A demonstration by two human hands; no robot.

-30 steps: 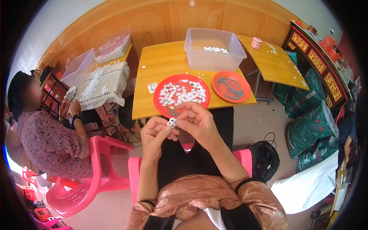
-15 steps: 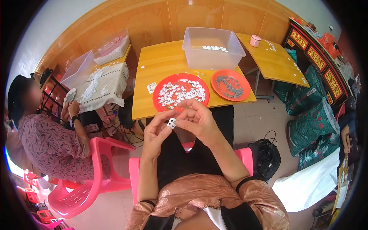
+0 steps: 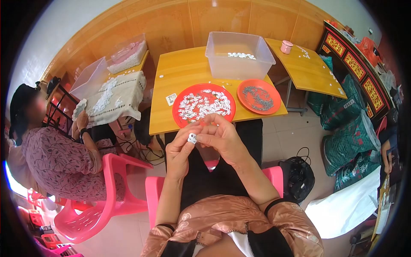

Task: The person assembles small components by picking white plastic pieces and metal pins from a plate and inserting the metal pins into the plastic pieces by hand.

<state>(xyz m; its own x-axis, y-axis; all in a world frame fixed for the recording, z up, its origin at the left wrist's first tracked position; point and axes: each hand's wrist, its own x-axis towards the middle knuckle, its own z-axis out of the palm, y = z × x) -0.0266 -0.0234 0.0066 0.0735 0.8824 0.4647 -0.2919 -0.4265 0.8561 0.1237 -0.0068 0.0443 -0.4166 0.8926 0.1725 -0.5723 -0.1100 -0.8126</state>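
A small white plastic piece with dark holes (image 3: 192, 138) is pinched between the thumb and fingers of my left hand (image 3: 177, 150). My right hand (image 3: 222, 139) is closed beside it, its thumb tip against the right side of the piece; whatever else those fingers hold is hidden. Just beyond my hands, a round red tray (image 3: 177, 112) carries many similar white pieces. To its right stands an orange-red plate (image 3: 277, 102) with a heap of thin grey metal parts (image 3: 258, 97).
A clear plastic bin (image 3: 239, 68) with white pieces sits at the back of the yellow table (image 3: 171, 68). At left, a co-worker (image 3: 64, 158) handles white pieces at a cloth-covered table (image 3: 128, 98). Green sacks (image 3: 349, 137) and a black bag (image 3: 296, 180) lie on the right.
The white piece has turned slightly between my fingers, and my right fingers have shifted a little. The whole view has moved slightly.
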